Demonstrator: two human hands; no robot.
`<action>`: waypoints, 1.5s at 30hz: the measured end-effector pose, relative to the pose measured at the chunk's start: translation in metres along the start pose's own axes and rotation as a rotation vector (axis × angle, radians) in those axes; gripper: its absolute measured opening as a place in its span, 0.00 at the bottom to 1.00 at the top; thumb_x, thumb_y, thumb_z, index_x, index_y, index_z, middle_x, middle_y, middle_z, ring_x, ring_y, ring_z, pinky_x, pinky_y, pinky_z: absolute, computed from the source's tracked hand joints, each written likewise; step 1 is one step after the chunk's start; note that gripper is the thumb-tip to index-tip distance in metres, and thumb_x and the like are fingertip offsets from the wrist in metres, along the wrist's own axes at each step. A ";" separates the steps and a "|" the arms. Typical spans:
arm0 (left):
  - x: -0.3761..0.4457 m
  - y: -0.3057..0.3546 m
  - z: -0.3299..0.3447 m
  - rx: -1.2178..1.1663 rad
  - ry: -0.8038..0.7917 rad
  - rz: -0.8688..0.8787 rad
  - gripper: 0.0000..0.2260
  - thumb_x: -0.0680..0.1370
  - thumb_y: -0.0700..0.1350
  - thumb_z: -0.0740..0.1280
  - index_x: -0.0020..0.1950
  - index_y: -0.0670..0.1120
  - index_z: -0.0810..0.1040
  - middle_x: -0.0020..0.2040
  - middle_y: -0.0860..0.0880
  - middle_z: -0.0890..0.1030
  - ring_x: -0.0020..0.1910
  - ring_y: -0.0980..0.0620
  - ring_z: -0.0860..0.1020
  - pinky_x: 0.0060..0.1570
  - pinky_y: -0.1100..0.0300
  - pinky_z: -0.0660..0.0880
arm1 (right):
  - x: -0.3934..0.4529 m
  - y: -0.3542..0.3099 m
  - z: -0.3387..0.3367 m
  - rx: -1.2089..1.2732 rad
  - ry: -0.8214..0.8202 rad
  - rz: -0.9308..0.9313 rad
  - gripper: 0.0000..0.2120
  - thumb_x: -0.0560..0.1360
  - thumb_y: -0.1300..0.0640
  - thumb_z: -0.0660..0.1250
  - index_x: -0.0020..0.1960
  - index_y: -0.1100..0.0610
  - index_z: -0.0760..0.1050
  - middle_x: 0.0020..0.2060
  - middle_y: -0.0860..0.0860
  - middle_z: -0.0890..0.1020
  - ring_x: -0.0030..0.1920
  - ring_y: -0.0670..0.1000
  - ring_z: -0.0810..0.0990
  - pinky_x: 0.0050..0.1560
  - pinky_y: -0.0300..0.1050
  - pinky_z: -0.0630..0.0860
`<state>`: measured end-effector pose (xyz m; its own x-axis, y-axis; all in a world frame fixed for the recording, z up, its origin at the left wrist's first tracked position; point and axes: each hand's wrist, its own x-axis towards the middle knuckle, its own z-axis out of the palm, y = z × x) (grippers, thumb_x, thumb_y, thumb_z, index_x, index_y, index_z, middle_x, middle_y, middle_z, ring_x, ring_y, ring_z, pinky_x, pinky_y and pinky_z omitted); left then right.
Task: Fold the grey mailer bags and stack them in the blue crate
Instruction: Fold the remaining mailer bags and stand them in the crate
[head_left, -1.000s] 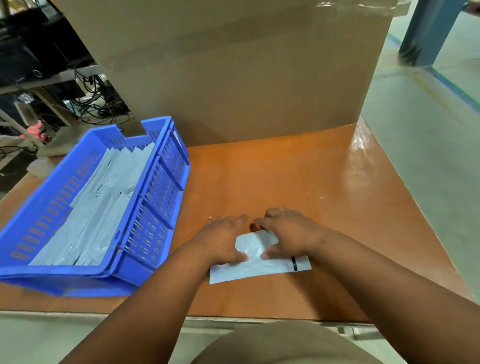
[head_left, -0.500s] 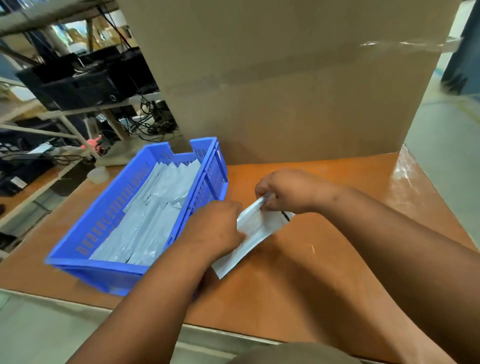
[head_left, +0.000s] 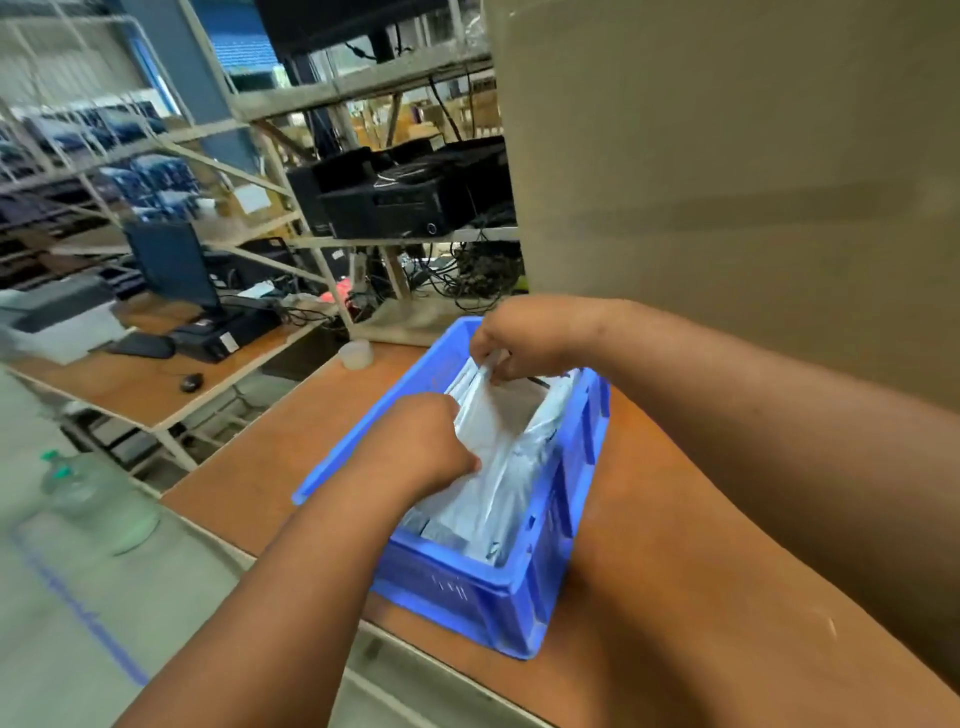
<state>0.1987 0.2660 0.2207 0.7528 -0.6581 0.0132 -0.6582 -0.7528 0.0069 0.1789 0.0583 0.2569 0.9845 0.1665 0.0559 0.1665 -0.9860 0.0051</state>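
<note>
The blue crate (head_left: 493, 597) stands on the orange table with several folded grey mailer bags lying in it. Both my hands are over the crate and hold one folded grey mailer bag (head_left: 480, 410) between them. My left hand (head_left: 421, 447) grips its near end, fingers curled round it. My right hand (head_left: 524, 338) pinches its far end near the crate's back wall. The bag hangs just above the stack; whether it touches the stack is hidden by my hands.
A tall cardboard box (head_left: 727, 182) rises behind and to the right of the crate. The orange table (head_left: 675, 597) runs to the right. A small white cup (head_left: 356, 354) sits left of the crate. Shelving, a monitor (head_left: 171, 265) and a water jug (head_left: 98, 499) lie to the left.
Both hands lifted the folded bag off the table and carried it left over the crate. My view swung left with them.
</note>
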 end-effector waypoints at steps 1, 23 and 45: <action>0.006 -0.006 0.010 -0.039 -0.057 -0.018 0.18 0.72 0.57 0.80 0.45 0.48 0.75 0.49 0.47 0.82 0.51 0.44 0.80 0.39 0.55 0.68 | 0.012 -0.001 0.009 0.007 -0.049 -0.009 0.08 0.78 0.52 0.74 0.57 0.48 0.81 0.48 0.46 0.83 0.43 0.50 0.78 0.41 0.45 0.70; 0.054 0.025 0.134 0.260 -0.791 0.191 0.14 0.78 0.44 0.75 0.35 0.44 0.79 0.38 0.45 0.78 0.45 0.42 0.80 0.52 0.51 0.79 | 0.081 -0.005 0.190 -0.223 -0.792 0.035 0.13 0.75 0.49 0.78 0.57 0.51 0.82 0.42 0.46 0.82 0.43 0.52 0.79 0.46 0.43 0.70; -0.064 -0.052 0.128 -0.139 0.157 0.243 0.22 0.87 0.58 0.50 0.36 0.54 0.65 0.33 0.54 0.72 0.40 0.48 0.73 0.66 0.44 0.69 | -0.098 -0.100 0.189 0.333 0.317 0.145 0.16 0.82 0.44 0.57 0.43 0.47 0.78 0.47 0.42 0.77 0.68 0.51 0.72 0.76 0.78 0.53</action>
<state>0.1851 0.3456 0.0916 0.5706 -0.8001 0.1850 -0.8212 -0.5577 0.1210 0.0759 0.1412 0.0622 0.9418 -0.0332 0.3345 0.0886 -0.9354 -0.3424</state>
